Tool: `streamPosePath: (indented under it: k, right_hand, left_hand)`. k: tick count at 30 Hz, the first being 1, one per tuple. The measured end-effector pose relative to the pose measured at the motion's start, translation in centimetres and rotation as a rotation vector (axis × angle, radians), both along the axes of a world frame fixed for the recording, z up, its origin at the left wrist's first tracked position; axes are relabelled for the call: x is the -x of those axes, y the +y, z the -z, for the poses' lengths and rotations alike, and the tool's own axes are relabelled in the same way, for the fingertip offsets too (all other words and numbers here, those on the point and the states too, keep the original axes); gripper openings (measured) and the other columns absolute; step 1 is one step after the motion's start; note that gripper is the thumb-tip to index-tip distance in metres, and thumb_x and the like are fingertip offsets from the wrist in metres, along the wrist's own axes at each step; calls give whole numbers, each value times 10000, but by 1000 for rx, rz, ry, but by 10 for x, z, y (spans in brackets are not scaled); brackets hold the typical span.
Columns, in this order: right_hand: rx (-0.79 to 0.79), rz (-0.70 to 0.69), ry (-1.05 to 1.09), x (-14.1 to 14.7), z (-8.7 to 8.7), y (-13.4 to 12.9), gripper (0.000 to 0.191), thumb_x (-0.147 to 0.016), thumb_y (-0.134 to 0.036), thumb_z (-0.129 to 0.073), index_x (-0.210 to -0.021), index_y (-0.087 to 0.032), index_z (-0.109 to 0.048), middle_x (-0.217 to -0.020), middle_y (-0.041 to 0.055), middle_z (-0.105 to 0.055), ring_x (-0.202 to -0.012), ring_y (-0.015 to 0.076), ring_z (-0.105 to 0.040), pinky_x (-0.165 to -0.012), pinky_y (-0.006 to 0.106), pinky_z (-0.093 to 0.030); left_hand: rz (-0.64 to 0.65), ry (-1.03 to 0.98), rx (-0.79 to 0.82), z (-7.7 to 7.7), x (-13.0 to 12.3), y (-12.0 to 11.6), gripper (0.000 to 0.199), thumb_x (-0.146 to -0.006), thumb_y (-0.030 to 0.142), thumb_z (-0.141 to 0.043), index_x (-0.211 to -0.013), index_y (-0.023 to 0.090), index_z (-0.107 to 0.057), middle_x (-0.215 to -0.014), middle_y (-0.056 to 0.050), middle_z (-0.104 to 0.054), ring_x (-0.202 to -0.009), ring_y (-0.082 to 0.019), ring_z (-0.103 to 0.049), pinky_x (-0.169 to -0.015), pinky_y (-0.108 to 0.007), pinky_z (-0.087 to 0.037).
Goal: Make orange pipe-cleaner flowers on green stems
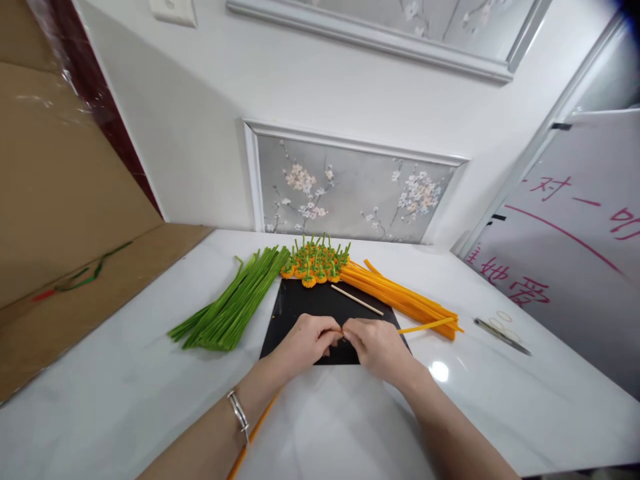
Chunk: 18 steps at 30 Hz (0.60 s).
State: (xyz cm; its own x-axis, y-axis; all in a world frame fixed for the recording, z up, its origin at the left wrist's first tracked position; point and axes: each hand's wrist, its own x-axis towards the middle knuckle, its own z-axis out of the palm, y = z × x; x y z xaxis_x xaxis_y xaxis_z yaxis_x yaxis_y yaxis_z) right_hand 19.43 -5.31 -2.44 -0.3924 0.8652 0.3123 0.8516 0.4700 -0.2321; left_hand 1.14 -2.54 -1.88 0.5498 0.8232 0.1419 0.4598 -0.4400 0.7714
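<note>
My left hand (311, 341) and my right hand (379, 343) meet above a black mat (297, 310), fingertips nearly touching. Both are closed in a pinch on an orange pipe cleaner (263, 421). One length of it trails under my left forearm toward the lower edge of the view. Beyond my right hand another orange length sticks out toward the orange bundle; whether it is the same piece is hidden by the hand. The pinched part between the fingers is too small to make out clearly.
Green pipe cleaners (235, 300) lie left of the mat, orange pipe cleaners (400, 297) right. Small orange pieces with green stems (315, 261) cluster behind it. A thin pale stick (357, 300) rests on the mat. Tweezers (503, 337) and rubber bands (500, 325) lie far right.
</note>
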Motion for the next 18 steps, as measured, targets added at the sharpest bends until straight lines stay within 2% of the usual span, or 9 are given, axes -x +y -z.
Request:
streamPosePath:
  k: [5,8,9,11,14,18]
  right_hand:
    - [15,78,49,-12,0,3,221,-965,-258,-440,-831,-213,-610,-686,7,-662,-617,147,-613,-545,234,-314]
    - [39,183,57,-20,4,9,260,-966,-267,-424,-807,-208,-622,-643,13,-654,-559,158,-602,-517,245,-337]
    - [19,215,60,-22,6,12,242,-954,-255,-445,-812,-208,-634,-688,22,-672,-600,168,-622,-537,249,-360]
    - [-21,230,85,-23,11,17,199,-945,-243,-459,-897,-215,-650,-849,40,-698,-752,183,-655,-624,254,-420]
    - [-92,279,171,-22,16,25,174,-929,-245,-485,-982,-225,-649,-950,36,-688,-879,187,-651,-752,270,-464]
    - [-115,364,182,-23,22,33,209,-887,-205,-528,-1063,-220,-641,-1044,56,-672,-966,217,-628,-807,312,-475]
  left_hand:
    - [-84,152,-193,-4,9,5,232,-890,253,-441,-743,184,-607,-639,12,-626,-588,-125,-575,-579,-218,-380]
    - [-106,208,-223,-4,10,4,239,-895,256,-433,-725,192,-588,-640,16,-631,-619,-136,-576,-598,-232,-357]
    - [-102,219,-220,-4,9,4,242,-891,256,-436,-711,192,-586,-639,17,-631,-619,-137,-575,-598,-235,-350]
    - [-96,218,-198,0,7,3,249,-883,263,-445,-693,193,-589,-641,18,-634,-614,-137,-571,-590,-237,-339]
    - [-144,159,-126,5,5,3,265,-871,310,-471,-676,191,-604,-612,15,-638,-594,-140,-568,-574,-239,-331]
    - [-208,-25,101,9,6,8,279,-797,391,-571,-633,170,-611,-551,2,-616,-502,-131,-511,-520,-241,-317]
